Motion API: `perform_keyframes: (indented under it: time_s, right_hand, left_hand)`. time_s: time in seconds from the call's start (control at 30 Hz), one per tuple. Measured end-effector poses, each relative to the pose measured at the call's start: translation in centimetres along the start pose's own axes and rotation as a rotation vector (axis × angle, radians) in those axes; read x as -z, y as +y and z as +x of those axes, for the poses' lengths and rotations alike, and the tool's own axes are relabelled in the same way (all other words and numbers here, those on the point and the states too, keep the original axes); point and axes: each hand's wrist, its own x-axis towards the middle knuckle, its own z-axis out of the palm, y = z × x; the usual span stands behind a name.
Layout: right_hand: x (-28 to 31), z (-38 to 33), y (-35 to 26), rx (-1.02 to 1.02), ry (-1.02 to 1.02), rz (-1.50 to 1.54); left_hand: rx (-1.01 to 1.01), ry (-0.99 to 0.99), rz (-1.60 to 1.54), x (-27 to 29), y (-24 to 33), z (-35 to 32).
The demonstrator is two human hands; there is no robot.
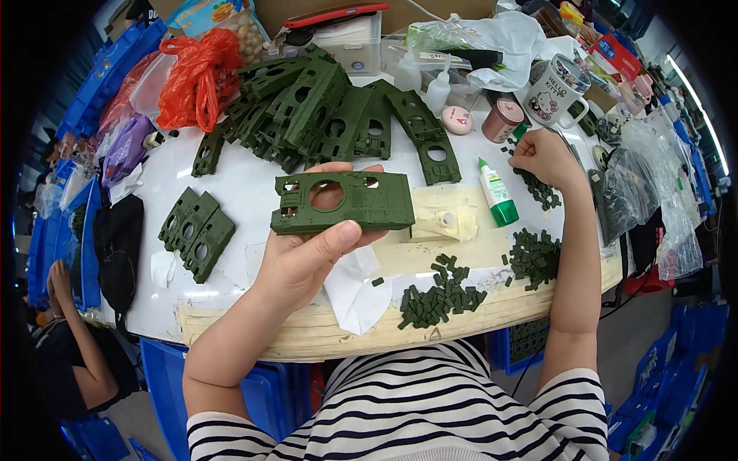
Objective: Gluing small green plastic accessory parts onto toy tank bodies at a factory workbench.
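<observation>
My left hand [296, 269] grips a dark green plastic model tank hull [373, 200] with a large round opening, thumb along its near edge and fingers behind. At the right, my right hand [547, 159] is closed in a pinch above a small pile of dark green parts [540, 190]; whatever lies between its fingertips is too small to make out. A glue bottle [498, 196] with a green cap lies left of that pile. Two more heaps, small green blocks [440, 300] and similar pieces [534, 257], lie near the table's front edge.
A large stack of green hulls [307, 111] fills the back middle; several more hulls [196, 230] lie at the left. A cream-coloured block [453, 219] sits behind the blocks. A mug [555, 92], pink tin [503, 121] and red plastic bag [201, 77] stand farther back. Another person's arm [88, 342] shows at far left.
</observation>
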Motion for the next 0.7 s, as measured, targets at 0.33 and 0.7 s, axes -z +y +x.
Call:
perform_keyframes:
  time_s: [0.33, 0.7]
  right_hand:
    - [1.1, -6.2, -8.9, 0.384, 0.111, 0.911]
    - [-1.2, -9.0, -12.5, 0.207, -0.375, 1.287]
  left_hand:
    - [-0.038, -0.016, 0.027, -0.2, -0.4, 0.3]
    - [-0.105, -0.058, 0.269, -0.1, -0.8, 0.2]
